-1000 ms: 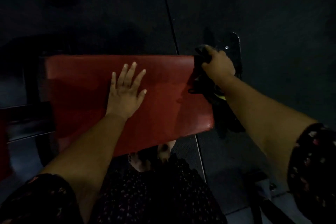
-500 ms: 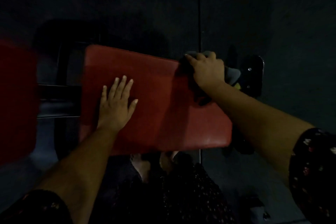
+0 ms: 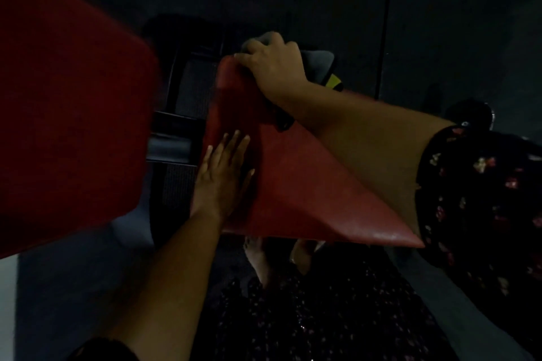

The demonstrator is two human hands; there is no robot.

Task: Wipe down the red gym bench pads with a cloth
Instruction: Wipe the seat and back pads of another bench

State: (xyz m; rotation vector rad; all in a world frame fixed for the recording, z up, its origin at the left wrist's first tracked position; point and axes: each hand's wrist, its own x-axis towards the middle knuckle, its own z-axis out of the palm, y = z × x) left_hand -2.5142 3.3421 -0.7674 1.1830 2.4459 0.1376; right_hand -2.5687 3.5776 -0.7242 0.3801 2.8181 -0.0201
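A red seat pad (image 3: pixel 305 196) lies in the middle of the view. My left hand (image 3: pixel 223 176) rests flat on its near-left part, fingers straight. At the pad's far corner my right hand (image 3: pixel 272 64) grips a grey cloth (image 3: pixel 318 63) with a yellow patch and presses it against the edge. A larger red back pad (image 3: pixel 67 114) fills the left of the view, close to the camera. My right forearm hides the pad's right side.
Black bench frame bars (image 3: pixel 173 141) run between the two pads. The floor is dark rubber matting (image 3: pixel 352 9) with a seam. My bare feet (image 3: pixel 258 255) stand just below the seat pad. A dark round object (image 3: pixel 469 111) sits at the right.
My right hand slid the cloth left along the pad's far edge to its far-left corner. The view swung right, bringing the back pad in close. My left hand stayed flat on the pad.
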